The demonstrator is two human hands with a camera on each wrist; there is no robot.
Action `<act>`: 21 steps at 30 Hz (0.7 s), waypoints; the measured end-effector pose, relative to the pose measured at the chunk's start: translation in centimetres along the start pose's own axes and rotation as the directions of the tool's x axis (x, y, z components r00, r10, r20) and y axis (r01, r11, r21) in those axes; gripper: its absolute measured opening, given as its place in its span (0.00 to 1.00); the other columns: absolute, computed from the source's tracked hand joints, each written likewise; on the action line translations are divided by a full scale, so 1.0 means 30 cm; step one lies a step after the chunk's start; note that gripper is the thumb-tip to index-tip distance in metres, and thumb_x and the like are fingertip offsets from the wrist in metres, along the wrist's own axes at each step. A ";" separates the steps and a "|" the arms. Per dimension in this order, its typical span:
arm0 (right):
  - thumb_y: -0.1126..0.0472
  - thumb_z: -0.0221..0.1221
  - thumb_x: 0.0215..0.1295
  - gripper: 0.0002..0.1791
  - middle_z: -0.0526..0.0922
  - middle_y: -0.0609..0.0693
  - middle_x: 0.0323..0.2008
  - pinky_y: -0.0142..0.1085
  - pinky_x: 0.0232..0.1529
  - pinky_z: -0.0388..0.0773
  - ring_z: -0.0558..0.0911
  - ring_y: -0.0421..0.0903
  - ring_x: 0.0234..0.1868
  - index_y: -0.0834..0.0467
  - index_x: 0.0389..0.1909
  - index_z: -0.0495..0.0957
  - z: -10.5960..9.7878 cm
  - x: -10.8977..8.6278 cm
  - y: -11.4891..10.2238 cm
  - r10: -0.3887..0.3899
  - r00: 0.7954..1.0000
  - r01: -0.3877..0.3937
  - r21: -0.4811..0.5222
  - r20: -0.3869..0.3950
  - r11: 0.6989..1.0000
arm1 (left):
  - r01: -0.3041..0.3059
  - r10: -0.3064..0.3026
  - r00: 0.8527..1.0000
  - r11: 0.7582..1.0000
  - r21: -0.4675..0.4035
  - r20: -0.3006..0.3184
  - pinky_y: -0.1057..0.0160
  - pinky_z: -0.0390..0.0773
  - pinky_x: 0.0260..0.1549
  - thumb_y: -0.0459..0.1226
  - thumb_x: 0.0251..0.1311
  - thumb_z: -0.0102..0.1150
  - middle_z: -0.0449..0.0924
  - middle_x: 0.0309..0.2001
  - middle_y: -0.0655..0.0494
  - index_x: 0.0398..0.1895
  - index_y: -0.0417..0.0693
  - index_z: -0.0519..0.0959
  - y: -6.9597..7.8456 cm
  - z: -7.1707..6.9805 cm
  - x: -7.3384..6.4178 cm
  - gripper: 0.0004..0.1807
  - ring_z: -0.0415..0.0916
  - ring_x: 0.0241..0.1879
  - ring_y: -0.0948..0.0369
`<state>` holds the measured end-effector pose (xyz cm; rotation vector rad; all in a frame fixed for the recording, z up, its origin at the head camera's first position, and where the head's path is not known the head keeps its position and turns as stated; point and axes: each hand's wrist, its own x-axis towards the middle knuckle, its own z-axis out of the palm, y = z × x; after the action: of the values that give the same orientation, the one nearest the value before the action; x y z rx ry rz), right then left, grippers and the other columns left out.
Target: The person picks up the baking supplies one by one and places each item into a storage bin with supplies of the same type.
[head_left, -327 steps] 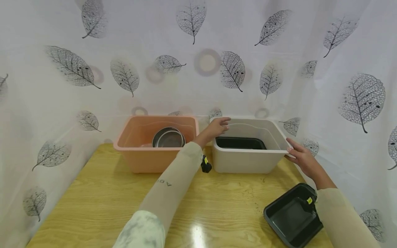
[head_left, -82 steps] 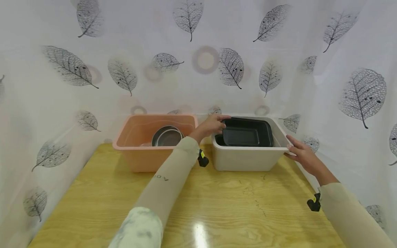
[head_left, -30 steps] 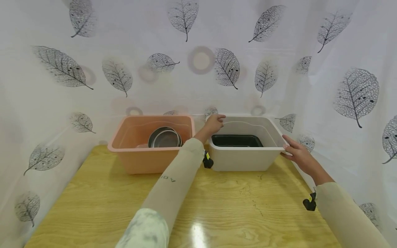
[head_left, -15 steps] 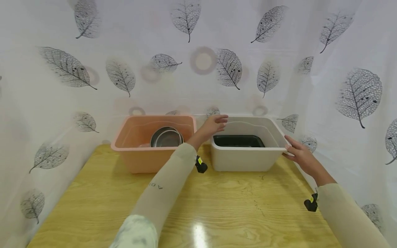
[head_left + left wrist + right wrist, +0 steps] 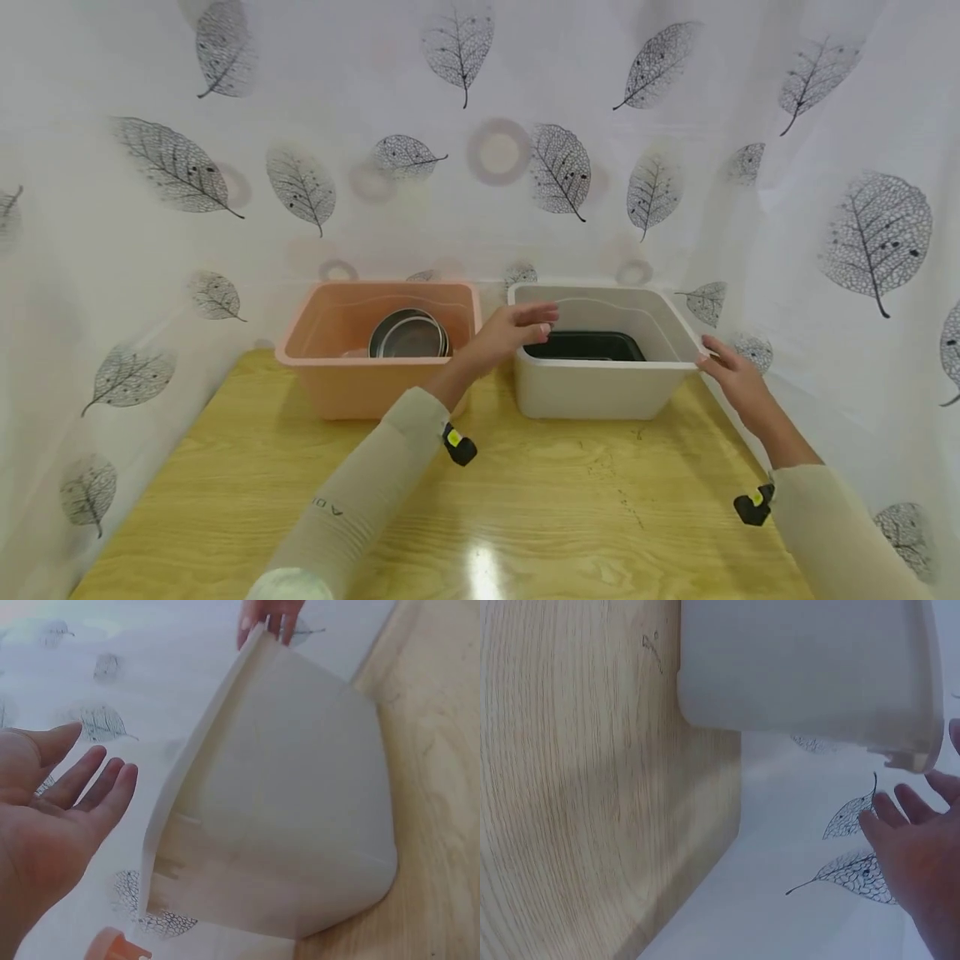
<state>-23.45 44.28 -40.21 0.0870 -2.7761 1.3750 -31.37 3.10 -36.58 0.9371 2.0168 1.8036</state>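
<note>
An off-white plastic bin stands at the back right of the table, with a black rectangular baking pan low inside it. The front wall hides the pan's lower part. My left hand is over the bin's left end, its fingers straight and holding nothing. In the left wrist view, a gap separates this left hand from the bin wall. My right hand is at the bin's right front corner. The right wrist view has the right hand's fingers extended just off the rim, not gripping it.
To the left stands an orange bin with several round metal pans leaning inside. A narrow gap parts the two bins. Behind them hangs a leaf-print curtain, which also lines both sides of the wooden table.
Earlier a black pan lay on the table at right; later my left hand held it tilted in the white bin. Now it lies inside, my left hand has drawn back, and my right has released the rim.
</note>
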 end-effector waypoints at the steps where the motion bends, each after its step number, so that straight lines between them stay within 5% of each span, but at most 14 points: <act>1: 0.45 0.42 0.81 0.40 0.45 0.72 0.78 0.73 0.67 0.54 0.51 0.76 0.73 0.59 0.81 0.38 0.006 -0.004 -0.005 -0.009 1.000 0.009 -0.005 -0.028 1.000 | -0.008 0.008 1.000 1.000 0.008 -0.002 0.57 0.76 0.65 0.38 0.75 0.53 0.71 0.71 0.48 0.74 0.52 0.68 0.002 0.002 -0.021 0.26 0.77 0.63 0.54; 6: 0.47 0.44 0.81 0.37 0.50 0.74 0.76 0.77 0.66 0.51 0.50 0.79 0.73 0.63 0.80 0.48 0.045 -0.019 -0.037 -0.098 0.977 0.080 -0.099 -0.190 0.992 | -0.011 0.013 0.999 0.999 0.047 -0.038 0.57 0.74 0.67 0.42 0.75 0.54 0.74 0.68 0.55 0.73 0.56 0.70 0.004 0.008 -0.135 0.25 0.75 0.64 0.58; 14: 0.52 0.48 0.79 0.34 0.51 0.73 0.75 0.79 0.66 0.45 0.49 0.76 0.74 0.66 0.77 0.54 0.134 -0.062 -0.120 -0.192 0.949 0.169 -0.111 -0.249 0.979 | -0.016 0.036 0.991 0.988 0.153 -0.129 0.51 0.75 0.65 0.41 0.74 0.55 0.76 0.67 0.51 0.70 0.47 0.73 -0.044 0.005 -0.318 0.23 0.73 0.66 0.55; 17: 0.53 0.48 0.79 0.33 0.52 0.73 0.75 0.77 0.67 0.46 0.50 0.76 0.74 0.67 0.76 0.56 0.174 -0.080 -0.134 -0.225 0.937 0.195 -0.134 -0.267 0.972 | -0.024 0.059 0.980 0.983 0.184 -0.191 0.51 0.78 0.62 0.38 0.73 0.56 0.77 0.65 0.46 0.68 0.43 0.74 -0.072 0.007 -0.391 0.22 0.76 0.63 0.51; 21: 0.58 0.50 0.77 0.30 0.59 0.73 0.71 0.73 0.67 0.51 0.54 0.75 0.71 0.71 0.73 0.61 0.235 -0.109 -0.149 -0.306 0.889 0.251 -0.196 -0.340 0.948 | -0.013 0.080 0.956 0.973 0.231 -0.283 0.52 0.79 0.59 0.37 0.73 0.57 0.78 0.62 0.44 0.67 0.43 0.76 -0.110 0.009 -0.491 0.21 0.76 0.59 0.48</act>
<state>-19.98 36.07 -41.12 0.1949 -2.4259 0.9962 -21.06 -5.94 -42.90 0.8231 2.4439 1.8560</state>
